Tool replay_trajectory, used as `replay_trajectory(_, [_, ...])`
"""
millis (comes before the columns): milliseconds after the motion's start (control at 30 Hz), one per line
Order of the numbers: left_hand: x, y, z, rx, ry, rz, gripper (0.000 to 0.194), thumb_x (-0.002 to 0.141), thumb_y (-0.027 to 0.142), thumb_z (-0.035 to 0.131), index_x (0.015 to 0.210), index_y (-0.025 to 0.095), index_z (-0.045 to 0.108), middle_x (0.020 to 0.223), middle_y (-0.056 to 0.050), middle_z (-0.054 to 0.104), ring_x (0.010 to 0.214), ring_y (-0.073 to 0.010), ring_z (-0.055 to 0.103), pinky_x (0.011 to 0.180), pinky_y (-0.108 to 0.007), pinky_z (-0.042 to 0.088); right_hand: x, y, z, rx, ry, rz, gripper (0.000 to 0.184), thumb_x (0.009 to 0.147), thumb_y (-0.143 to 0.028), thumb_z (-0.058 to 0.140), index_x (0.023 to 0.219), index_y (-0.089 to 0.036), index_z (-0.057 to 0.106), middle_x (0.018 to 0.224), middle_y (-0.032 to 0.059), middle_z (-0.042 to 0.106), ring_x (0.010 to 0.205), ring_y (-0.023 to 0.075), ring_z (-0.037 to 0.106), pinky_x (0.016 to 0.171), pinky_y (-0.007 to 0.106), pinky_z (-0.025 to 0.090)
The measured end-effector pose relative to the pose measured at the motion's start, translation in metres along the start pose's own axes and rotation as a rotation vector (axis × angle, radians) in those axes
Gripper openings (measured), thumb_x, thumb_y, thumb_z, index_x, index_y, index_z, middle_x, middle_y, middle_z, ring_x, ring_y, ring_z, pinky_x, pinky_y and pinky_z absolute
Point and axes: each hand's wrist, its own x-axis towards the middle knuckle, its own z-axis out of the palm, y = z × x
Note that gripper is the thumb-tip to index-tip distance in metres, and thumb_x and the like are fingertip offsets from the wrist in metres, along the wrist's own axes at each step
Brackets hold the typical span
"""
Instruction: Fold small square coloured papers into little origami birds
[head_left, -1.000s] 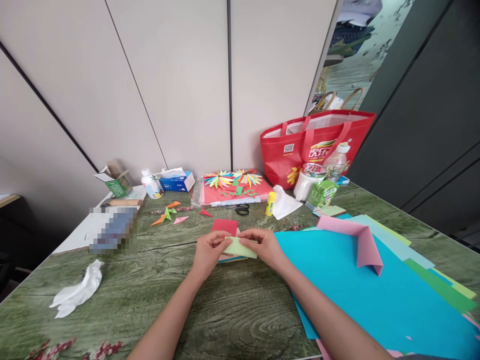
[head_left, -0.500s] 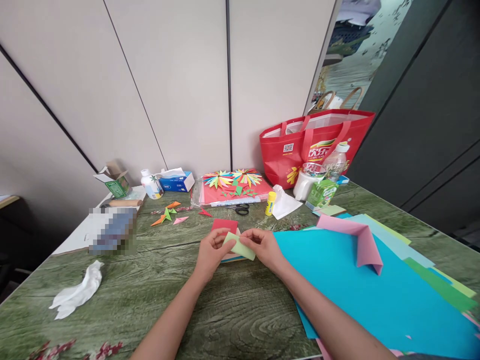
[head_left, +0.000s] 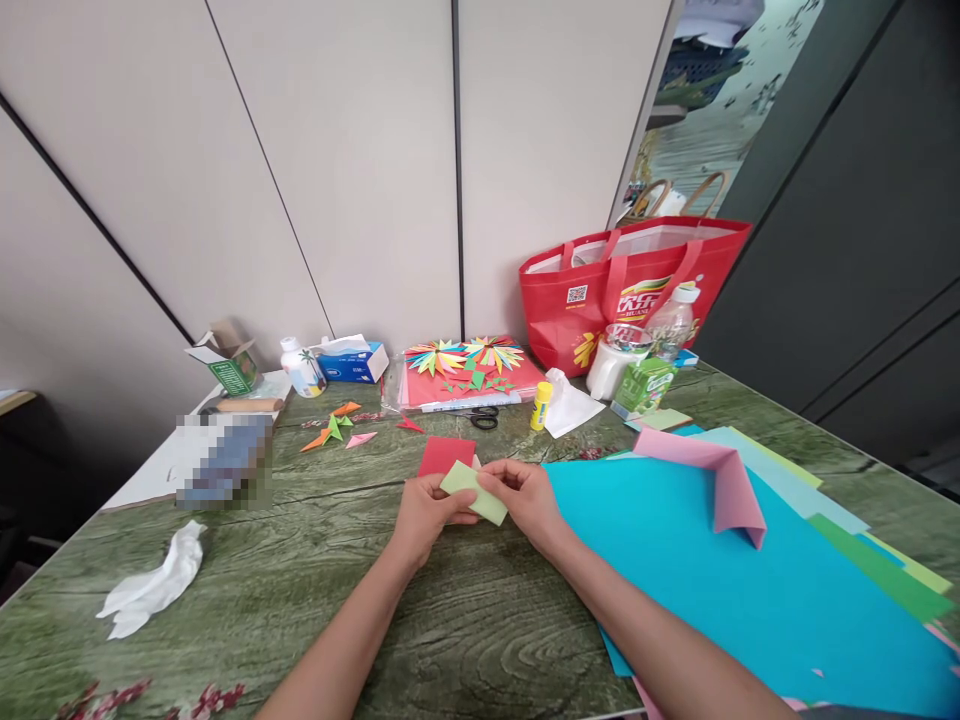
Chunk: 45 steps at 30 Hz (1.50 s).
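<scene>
A small light-green piece of paper (head_left: 480,494) is held up between my two hands, tilted down to the right. My left hand (head_left: 427,512) pinches its left part, thumb on top and fingers beneath. At its right part, the thumb and fingertips of my right hand (head_left: 523,492) are closed on the paper. Just behind it, a red paper square (head_left: 448,455) lies on the table, partly covered by my hands. Several folded paper pieces in orange, green and pink (head_left: 337,428) are scattered farther left.
Large blue paper (head_left: 645,560) with a creased pink strip (head_left: 720,470) covers the right side. Black scissors (head_left: 484,418), a yellow glue stick (head_left: 540,407) and red paper with star shapes (head_left: 427,392) are at the back. A red bag (head_left: 570,330) stands behind; a crumpled tissue (head_left: 157,585) lies left.
The light-green paper has turned a little and shows more of its face. My left hand has shifted its hold, its fingers now further under the paper.
</scene>
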Motion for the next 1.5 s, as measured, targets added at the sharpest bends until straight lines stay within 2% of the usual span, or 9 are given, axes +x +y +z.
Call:
replay_trajectory(100, [0.0, 0.0, 0.001, -0.009, 0.009, 0.012, 0.029, 0.048, 0.027, 0.077, 0.068, 0.009, 0.066, 0.061, -0.005, 0.068, 0.056, -0.0182, 0.063, 0.057, -0.031, 0.054, 0.0, -0.001, -0.001, -0.02, -0.005, -0.009, 0.024, 0.062, -0.038, 0.066, 0.066, -0.015, 0.063, 0.06, 0.002, 0.063, 0.05, 0.0117, 0.052, 0.047, 0.023, 0.04])
replay_trajectory(367, [0.001, 0.005, -0.004, 0.044, -0.026, 0.0, 0.03, 0.054, 0.032, 0.074, 0.072, 0.01, 0.064, 0.064, -0.006, 0.069, 0.056, -0.0194, 0.064, 0.058, -0.032, 0.054, 0.004, -0.005, -0.007, -0.104, -0.046, -0.023, 0.027, 0.062, -0.042, 0.065, 0.067, -0.015, 0.063, 0.059, 0.0021, 0.063, 0.05, 0.0122, 0.052, 0.047, 0.024, 0.041])
replay_trajectory(667, [0.001, 0.004, -0.004, 0.008, 0.009, 0.026, 0.029, 0.049, 0.034, 0.076, 0.054, 0.012, 0.058, 0.05, -0.002, 0.065, 0.049, -0.0186, 0.063, 0.054, -0.031, 0.053, 0.005, -0.009, -0.009, -0.107, -0.085, -0.018, 0.025, 0.063, -0.039, 0.065, 0.067, -0.014, 0.063, 0.058, 0.001, 0.061, 0.05, 0.0117, 0.051, 0.048, 0.024, 0.039])
replay_trajectory(900, [0.002, 0.009, -0.006, 0.097, -0.099, 0.011, 0.032, 0.051, 0.025, 0.075, 0.077, 0.011, 0.065, 0.07, -0.006, 0.07, 0.059, -0.0176, 0.064, 0.058, -0.028, 0.052, 0.006, -0.008, -0.012, -0.166, -0.132, -0.046, 0.021, 0.065, -0.036, 0.063, 0.068, -0.016, 0.063, 0.061, 0.0017, 0.063, 0.053, 0.0128, 0.054, 0.05, 0.024, 0.041])
replay_trajectory(1133, [0.003, 0.003, -0.005, 0.078, -0.134, -0.035, 0.028, 0.052, 0.022, 0.074, 0.076, 0.012, 0.064, 0.064, -0.004, 0.069, 0.06, -0.0195, 0.065, 0.06, -0.031, 0.053, 0.006, -0.008, -0.012, -0.266, -0.153, -0.098, 0.015, 0.068, -0.032, 0.06, 0.068, -0.017, 0.064, 0.063, 0.0014, 0.064, 0.058, 0.0145, 0.056, 0.055, 0.025, 0.043])
replay_trajectory(1233, [0.003, 0.002, -0.004, 0.04, -0.12, -0.049, 0.049, 0.052, 0.021, 0.074, 0.097, 0.013, 0.059, 0.068, -0.004, 0.069, 0.059, -0.0201, 0.065, 0.059, -0.034, 0.054, 0.007, -0.007, -0.013, -0.272, -0.159, -0.097, 0.016, 0.068, -0.032, 0.06, 0.068, -0.016, 0.064, 0.064, 0.0014, 0.064, 0.058, 0.0146, 0.056, 0.055, 0.025, 0.043])
replay_trajectory(1333, [0.002, 0.006, -0.004, 0.036, -0.158, 0.018, 0.073, 0.053, 0.018, 0.073, 0.12, 0.019, 0.044, 0.079, -0.004, 0.069, 0.061, -0.0189, 0.064, 0.057, -0.033, 0.054, 0.007, -0.009, -0.014, -0.282, -0.17, -0.093, 0.016, 0.069, -0.031, 0.06, 0.068, -0.016, 0.064, 0.064, 0.0013, 0.064, 0.058, 0.0141, 0.056, 0.055, 0.025, 0.042])
replay_trajectory(1400, [0.0, 0.008, -0.003, 0.041, -0.207, 0.076, 0.069, 0.056, 0.018, 0.071, 0.12, 0.02, 0.045, 0.084, -0.004, 0.068, 0.066, -0.0178, 0.064, 0.061, -0.032, 0.053, 0.007, -0.01, -0.015, -0.288, -0.181, -0.088, 0.014, 0.069, -0.03, 0.06, 0.068, -0.016, 0.064, 0.063, 0.0014, 0.064, 0.057, 0.0138, 0.056, 0.055, 0.025, 0.042])
replay_trajectory(1500, [-0.002, 0.01, -0.003, 0.061, -0.247, 0.076, 0.048, 0.06, 0.023, 0.069, 0.106, 0.018, 0.058, 0.086, -0.004, 0.068, 0.074, -0.0189, 0.063, 0.069, -0.033, 0.052, 0.008, -0.009, -0.015, -0.27, -0.185, -0.074, 0.014, 0.067, -0.03, 0.062, 0.068, -0.016, 0.063, 0.064, 0.0015, 0.065, 0.057, 0.0139, 0.056, 0.055, 0.026, 0.043])
